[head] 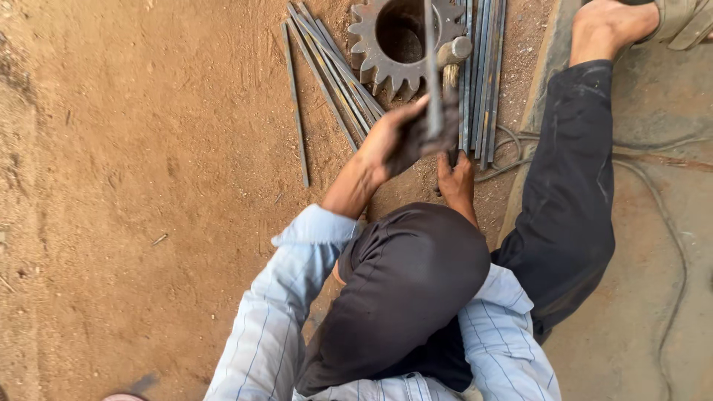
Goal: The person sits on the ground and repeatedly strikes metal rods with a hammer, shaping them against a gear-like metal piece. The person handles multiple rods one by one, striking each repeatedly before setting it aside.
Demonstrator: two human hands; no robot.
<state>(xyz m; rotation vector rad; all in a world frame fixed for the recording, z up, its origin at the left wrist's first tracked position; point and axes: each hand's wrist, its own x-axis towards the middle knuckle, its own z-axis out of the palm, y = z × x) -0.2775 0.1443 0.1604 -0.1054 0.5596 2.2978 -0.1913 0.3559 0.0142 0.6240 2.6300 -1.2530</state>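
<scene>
Nearest the camera were a knee in dark cloth and two pale blue striped sleeves, the person squatting on the dirt floor. From the left sleeve the forearm ran up to the left hand, which was clenched around a dark rag wrapped about a thin upright rod. The rod stood nearly vertical and looked blurred, its upper length crossing in front of the gear's hole. Just beside and a little lower, the right hand was closed on something dark at the rod's foot (what exactly it gripped could not be told, since the rag and the left hand covered it). The two hands were close together, almost touching.

Beyond the hands lay a large rusty gear, flat on the floor, its teeth pointing outward and its round hole open at the middle. A hammer with a grey head and a wooden handle rested against the gear's right rim, the handle running down toward the hands. To the left of the gear a loose fan of flat metal strips lay on the dirt, one strip a little apart from the others. To the right of the hammer a tighter bundle of bars lay side by side, roughly parallel. A thin wire curled past the bundle's near end toward a concrete slab, over which a leg in dark trousers stretched to a bare foot.
</scene>
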